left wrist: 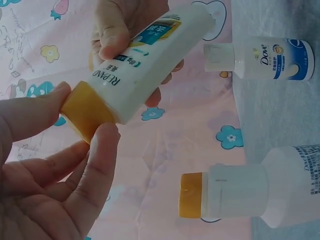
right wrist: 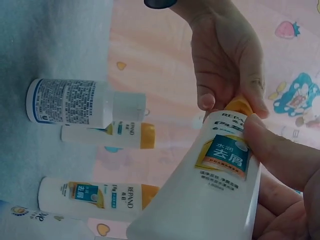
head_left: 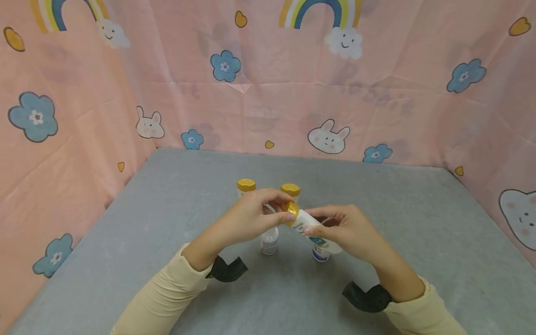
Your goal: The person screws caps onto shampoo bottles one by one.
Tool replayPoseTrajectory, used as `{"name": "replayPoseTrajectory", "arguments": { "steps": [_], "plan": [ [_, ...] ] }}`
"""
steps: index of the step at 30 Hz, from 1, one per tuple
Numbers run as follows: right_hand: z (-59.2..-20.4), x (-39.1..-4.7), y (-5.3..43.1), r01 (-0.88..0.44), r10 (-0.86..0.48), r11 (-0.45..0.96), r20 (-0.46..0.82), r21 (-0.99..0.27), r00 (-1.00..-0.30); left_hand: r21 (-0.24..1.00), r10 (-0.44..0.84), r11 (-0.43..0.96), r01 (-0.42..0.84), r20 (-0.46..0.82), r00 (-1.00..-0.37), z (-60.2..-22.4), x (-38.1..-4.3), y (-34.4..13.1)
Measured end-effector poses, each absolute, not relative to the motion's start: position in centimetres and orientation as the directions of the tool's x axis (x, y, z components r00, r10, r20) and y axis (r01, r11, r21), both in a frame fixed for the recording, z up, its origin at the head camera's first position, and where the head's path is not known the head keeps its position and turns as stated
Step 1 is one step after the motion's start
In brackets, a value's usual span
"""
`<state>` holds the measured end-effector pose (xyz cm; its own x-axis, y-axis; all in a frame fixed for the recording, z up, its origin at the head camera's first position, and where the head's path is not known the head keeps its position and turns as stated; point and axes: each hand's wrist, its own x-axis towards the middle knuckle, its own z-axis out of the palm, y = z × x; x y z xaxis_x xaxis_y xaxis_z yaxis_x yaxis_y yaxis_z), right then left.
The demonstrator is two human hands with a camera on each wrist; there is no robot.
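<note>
Both hands are on one white REPAND bottle (head_left: 307, 224) with a gold cap and a teal label, tilted above the table. My left hand (head_left: 255, 215) pinches the gold cap (left wrist: 89, 111) between thumb and fingers. Around the bottle's body, the thumb and fingers of my right hand (head_left: 347, 230) grip it from the other side. The right wrist view shows the teal label (right wrist: 222, 154) facing the camera, with the right thumb at its upper edge. In that view the cap is partly hidden by the left fingers.
Two more gold-capped bottles, one to the left (head_left: 246, 185) and one to the right (head_left: 291, 190), stand behind the hands. Nearer are two white-capped Dove bottles, a left one (head_left: 269, 243) and a right one (head_left: 320, 254). A pink patterned curtain (head_left: 259, 102) surrounds the grey table (head_left: 167, 204).
</note>
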<state>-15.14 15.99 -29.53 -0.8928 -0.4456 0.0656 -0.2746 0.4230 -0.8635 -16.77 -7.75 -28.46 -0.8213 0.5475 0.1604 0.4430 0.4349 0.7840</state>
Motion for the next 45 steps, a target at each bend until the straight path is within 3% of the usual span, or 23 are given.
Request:
{"name": "replayPoseTrajectory", "arguments": {
  "steps": [9,17,25,33,40,45],
  "plan": [
    [-29.52,-15.27,16.29,-0.272,-0.489,0.395,0.049,-0.877,-0.871,0.737,0.592,0.406,0.541,0.239,-0.77,-28.54,-16.65,-7.74],
    [-29.38,-15.43,16.23,-0.219,-0.461,0.406,0.008,-0.887,-0.888,0.762,0.561,0.402,0.508,0.233,-0.794,-28.47,-16.64,-7.73],
    [-29.24,-15.34,16.29,-0.226,-0.489,0.401,0.002,-0.888,-0.873,0.706,0.602,0.381,0.597,0.301,-0.74,-28.64,-16.64,-7.73],
    [-29.45,-15.51,16.13,-0.207,-0.464,0.399,-0.002,-0.893,-0.886,0.766,0.577,0.398,0.504,0.219,-0.787,-28.45,-16.81,-7.83],
    [-29.56,-15.58,16.18,-0.187,-0.467,0.416,-0.032,-0.89,-0.884,0.724,0.608,0.38,0.576,0.274,-0.745,-28.69,-16.81,-7.85],
    [-29.5,-15.64,16.21,-0.175,-0.456,0.417,-0.038,-0.892,-0.889,0.738,0.59,0.375,0.56,0.276,-0.759,-28.73,-16.86,-7.87]
  ]
}}
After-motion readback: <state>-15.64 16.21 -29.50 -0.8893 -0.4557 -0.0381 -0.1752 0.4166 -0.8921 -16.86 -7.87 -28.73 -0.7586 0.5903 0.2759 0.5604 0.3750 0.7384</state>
